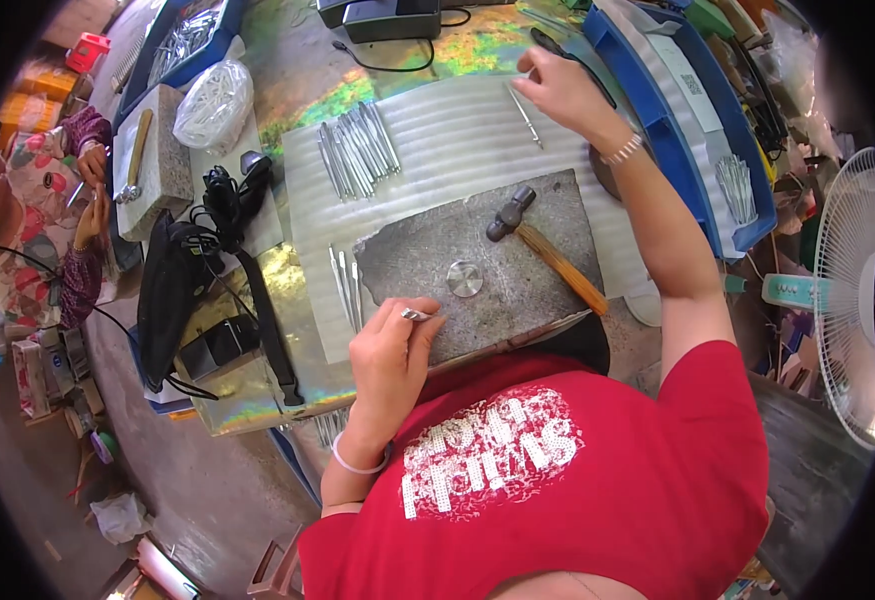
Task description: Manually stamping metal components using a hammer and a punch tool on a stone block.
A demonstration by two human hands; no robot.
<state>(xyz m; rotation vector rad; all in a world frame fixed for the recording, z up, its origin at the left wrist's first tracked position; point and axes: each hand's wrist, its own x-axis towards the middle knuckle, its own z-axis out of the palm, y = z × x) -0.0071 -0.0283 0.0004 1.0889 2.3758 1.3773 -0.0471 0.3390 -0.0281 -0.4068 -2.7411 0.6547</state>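
Note:
My left hand (389,350) is closed around a slim silvery metal rod (415,315), whose end shows between thumb and fingers at the near left edge of a grey stone slab (427,250). A round metal disc (464,279) rests on the slab. To its right lies a hammer (547,255) with a wooden handle. My right hand (564,95) reaches over the far right of the white foam sheet, fingers bent, with a small gap between thumb and forefinger. Beside its thumb is a thin metal rod (527,118); I see no grip on it.
A row of metal rods (358,150) lies on the foam sheet (437,130), with several more (345,285) left of the slab. Blue trays (672,150) stand at right near a fan (847,290). Black straps and cables (182,280) lie at left. Another person (42,220) works there.

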